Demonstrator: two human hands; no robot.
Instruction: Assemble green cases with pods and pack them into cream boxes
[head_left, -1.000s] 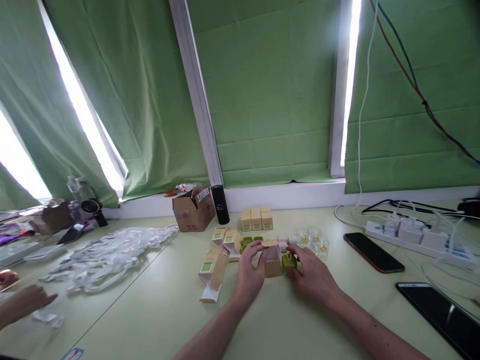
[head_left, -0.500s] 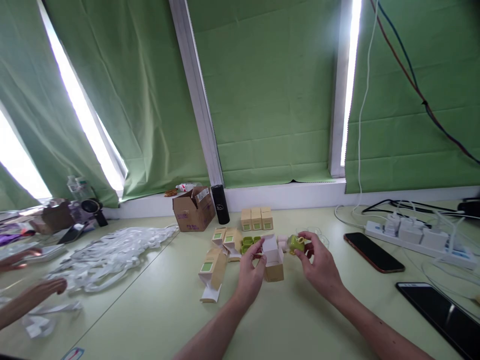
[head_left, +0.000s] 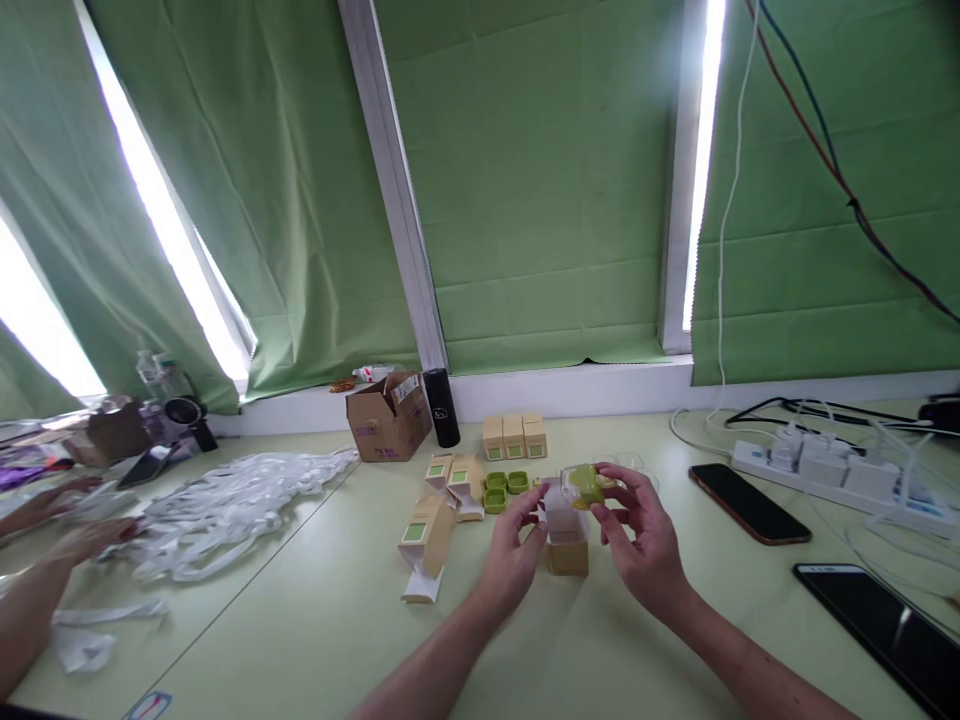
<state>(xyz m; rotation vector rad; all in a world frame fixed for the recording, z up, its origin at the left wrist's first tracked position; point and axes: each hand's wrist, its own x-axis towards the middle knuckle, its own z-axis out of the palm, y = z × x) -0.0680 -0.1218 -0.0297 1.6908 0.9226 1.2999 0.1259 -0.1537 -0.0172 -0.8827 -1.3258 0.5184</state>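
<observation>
The left hand [head_left: 517,545], grip half-curled, is beside an open carton [head_left: 568,556], its hold unclear. The right hand [head_left: 641,535] has its grip closed around a clear-and-green jar [head_left: 582,487] above the carton; beyond sit green pieces [head_left: 495,500], then three boxes [head_left: 514,438].

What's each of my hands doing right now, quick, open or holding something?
Left hand: fingers curled beside the open small box; can't tell whether they grip it.
Right hand: closed, holding a clear-and-green container.
</observation>
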